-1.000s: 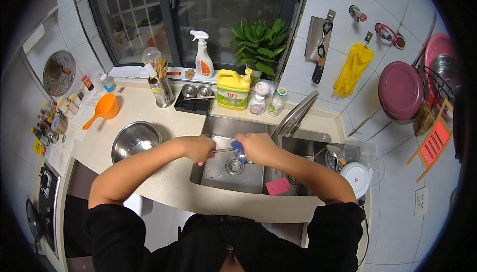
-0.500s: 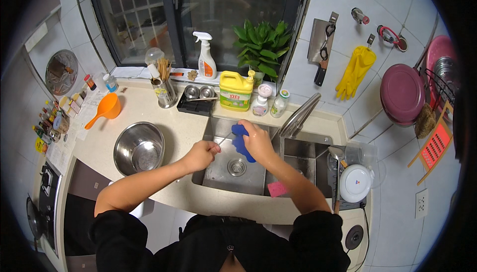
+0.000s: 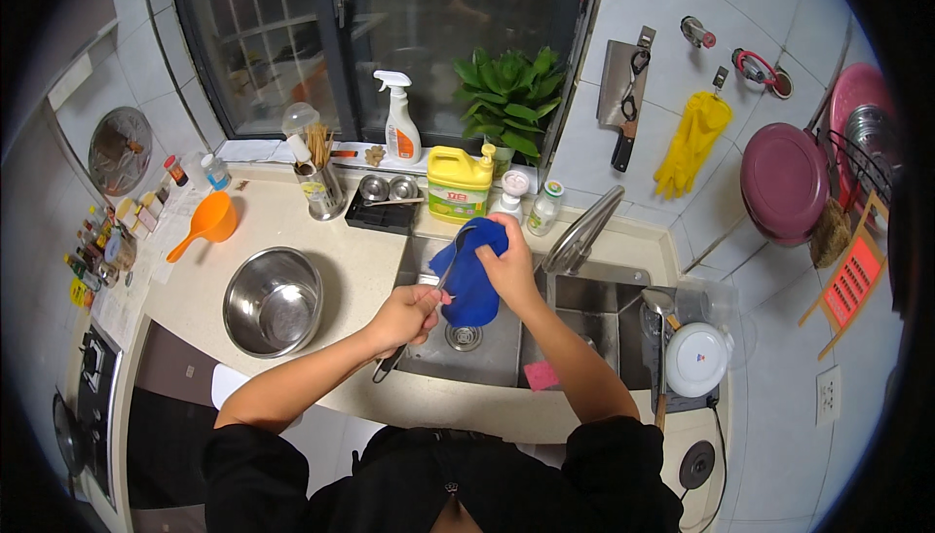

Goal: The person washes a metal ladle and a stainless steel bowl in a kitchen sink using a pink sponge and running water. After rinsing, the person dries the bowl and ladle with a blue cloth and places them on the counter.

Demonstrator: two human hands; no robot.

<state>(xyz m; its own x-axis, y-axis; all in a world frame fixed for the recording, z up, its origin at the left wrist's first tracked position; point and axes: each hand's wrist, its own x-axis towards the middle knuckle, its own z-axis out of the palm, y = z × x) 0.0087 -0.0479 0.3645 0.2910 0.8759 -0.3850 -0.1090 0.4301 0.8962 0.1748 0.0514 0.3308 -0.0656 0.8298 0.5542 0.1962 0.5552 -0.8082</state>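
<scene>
Over the left sink basin [image 3: 487, 366], my left hand [image 3: 407, 313] is closed round the shaft of a long-handled metal kitchen utensil [image 3: 389, 364]. Its black handle end pokes out below my fist, and its shaft slants up to the blue cloth [image 3: 470, 290]. A dark curved edge shows at the utensil's far end against the cloth; its exact kind is unclear. My right hand [image 3: 508, 262] grips the cloth at its upper right, and the rest hangs spread out above the drain.
A steel bowl [image 3: 273, 303] stands on the counter at left, near an orange dipper [image 3: 212, 219]. A pink sponge [image 3: 542, 375] lies at the sink's front edge. The faucet [image 3: 582, 231] rises behind. A white bowl [image 3: 697, 359] sits at right.
The cloth has opened from a bunched shape into a wide hanging sheet. My left hand has shifted slightly right and the utensil has tilted steeper, bringing its black handle end into sight.
</scene>
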